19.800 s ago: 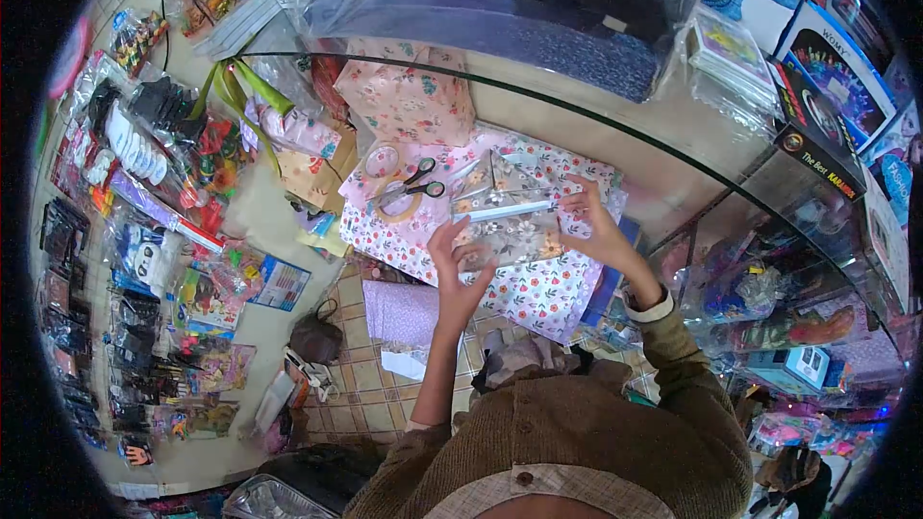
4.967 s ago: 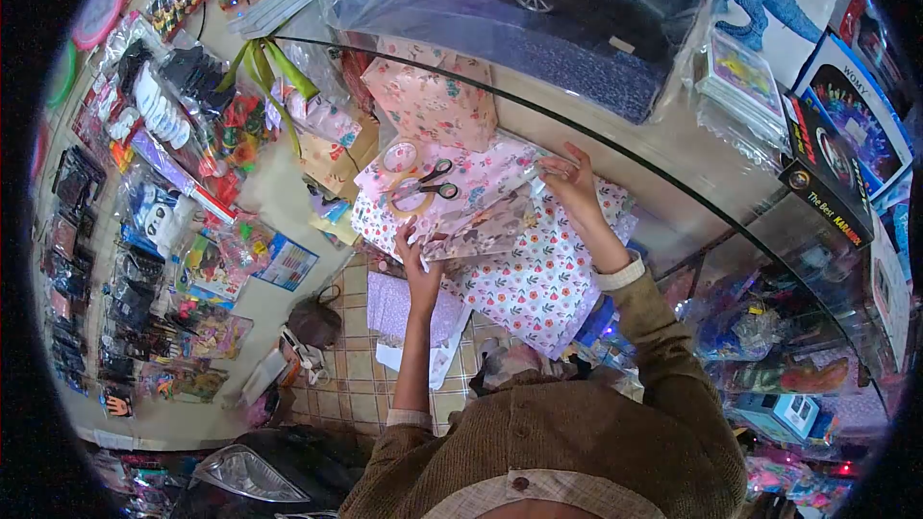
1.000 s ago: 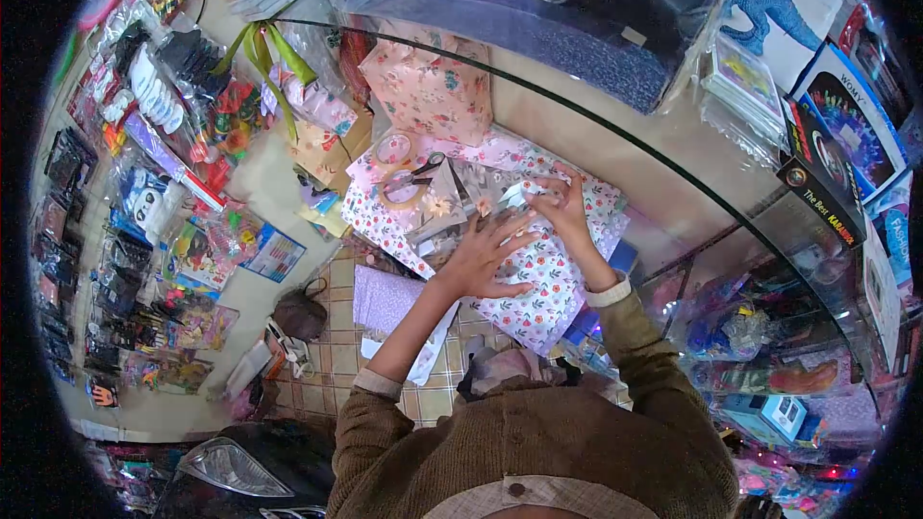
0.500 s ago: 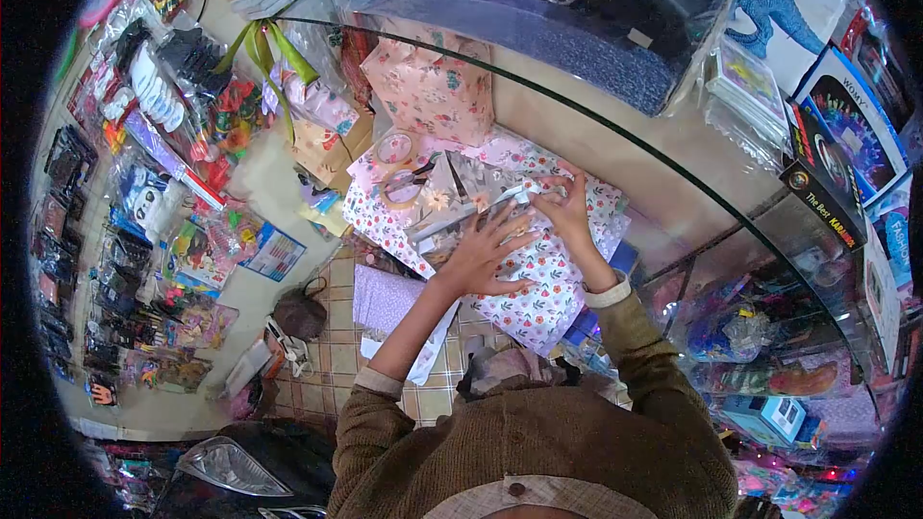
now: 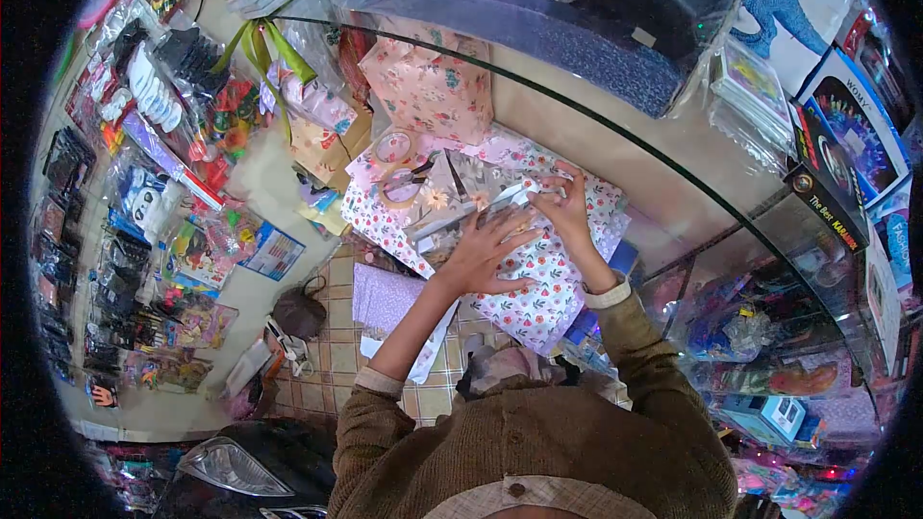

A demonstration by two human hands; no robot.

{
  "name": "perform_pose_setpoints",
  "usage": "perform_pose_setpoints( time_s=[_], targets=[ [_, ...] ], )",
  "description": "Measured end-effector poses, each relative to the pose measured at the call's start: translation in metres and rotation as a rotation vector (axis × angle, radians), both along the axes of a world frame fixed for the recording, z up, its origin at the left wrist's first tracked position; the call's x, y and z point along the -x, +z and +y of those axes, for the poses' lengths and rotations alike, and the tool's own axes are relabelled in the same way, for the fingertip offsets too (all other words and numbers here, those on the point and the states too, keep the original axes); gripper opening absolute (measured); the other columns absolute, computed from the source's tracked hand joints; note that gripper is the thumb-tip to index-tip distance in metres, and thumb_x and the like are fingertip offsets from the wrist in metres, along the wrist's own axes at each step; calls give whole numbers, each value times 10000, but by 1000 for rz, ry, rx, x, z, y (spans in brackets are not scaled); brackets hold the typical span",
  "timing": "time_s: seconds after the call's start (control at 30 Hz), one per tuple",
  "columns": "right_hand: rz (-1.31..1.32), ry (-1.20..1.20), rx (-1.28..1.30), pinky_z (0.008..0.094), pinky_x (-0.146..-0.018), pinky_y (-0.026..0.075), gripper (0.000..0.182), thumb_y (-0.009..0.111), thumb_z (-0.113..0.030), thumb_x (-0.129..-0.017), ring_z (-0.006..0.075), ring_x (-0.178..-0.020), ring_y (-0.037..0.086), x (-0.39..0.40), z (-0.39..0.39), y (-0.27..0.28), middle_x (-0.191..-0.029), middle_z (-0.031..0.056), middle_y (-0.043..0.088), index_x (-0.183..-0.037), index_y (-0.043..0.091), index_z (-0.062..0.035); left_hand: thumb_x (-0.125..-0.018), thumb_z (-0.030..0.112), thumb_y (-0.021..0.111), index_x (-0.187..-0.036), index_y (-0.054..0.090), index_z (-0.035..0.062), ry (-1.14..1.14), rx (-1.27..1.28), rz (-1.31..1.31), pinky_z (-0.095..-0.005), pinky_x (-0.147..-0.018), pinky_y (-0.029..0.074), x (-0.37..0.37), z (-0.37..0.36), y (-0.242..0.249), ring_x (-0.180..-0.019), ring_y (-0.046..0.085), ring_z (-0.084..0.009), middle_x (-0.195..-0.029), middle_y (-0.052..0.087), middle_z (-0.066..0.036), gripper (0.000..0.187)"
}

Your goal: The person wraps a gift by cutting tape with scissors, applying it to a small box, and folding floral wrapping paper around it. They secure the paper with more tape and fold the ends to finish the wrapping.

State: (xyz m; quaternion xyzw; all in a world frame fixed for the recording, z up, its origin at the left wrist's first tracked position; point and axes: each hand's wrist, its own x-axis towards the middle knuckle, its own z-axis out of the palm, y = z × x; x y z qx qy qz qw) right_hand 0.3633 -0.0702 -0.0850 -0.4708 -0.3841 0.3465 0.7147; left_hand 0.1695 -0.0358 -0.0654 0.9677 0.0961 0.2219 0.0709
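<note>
White wrapping paper [image 5: 524,306] with small red flowers lies spread before me, with a grey, flower-patterned package [image 5: 437,200] on top. My left hand [image 5: 486,255] rests flat across the package's near edge and the paper, its fingers spread. At the package's right end, my right hand [image 5: 569,216] is bent, thumb and fingertips pinching a folded white paper edge. Just up and left of the package lie a pair of scissors [image 5: 402,185] with pale handles and a roll of tape [image 5: 394,146]. The blades partly overlap the grey print.
A pink floral gift bag [image 5: 433,86] stands behind the paper. A curved glass counter edge [image 5: 586,106] arcs above and to the right. Lilac paper [image 5: 385,296] hangs at the lower left. Packaged toys [image 5: 197,250] cover the left side, and a boxed game [image 5: 822,194] stands right.
Almost nothing differs. Both hands stay in place on the paper and package, with only a slight shift of the right fingers and the view.
</note>
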Motion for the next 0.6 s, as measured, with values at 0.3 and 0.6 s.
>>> perform_pose_setpoints(
  time_s=[0.3,0.6],
  targets=[
    [-28,-64,-62,240,-740,488,316,640,-102,-871,102,-877,567,-22,-3,-4,-1008,30,562,-1157,523,-38,-714,573,682,-1400,381,232,11,-5,21,-624,-1085,164,1,-2,2,-1357,314,-309,-1441,365,-98,823],
    [210,230,99,223,-740,456,227,663,-203,-878,72,-847,581,-29,-28,52,-936,-1,635,-1043,634,-51,-733,603,649,-1405,381,236,-12,17,11,-647,-1080,127,1,-2,2,-1360,312,-316,-1444,365,-98,811]
  ],
)
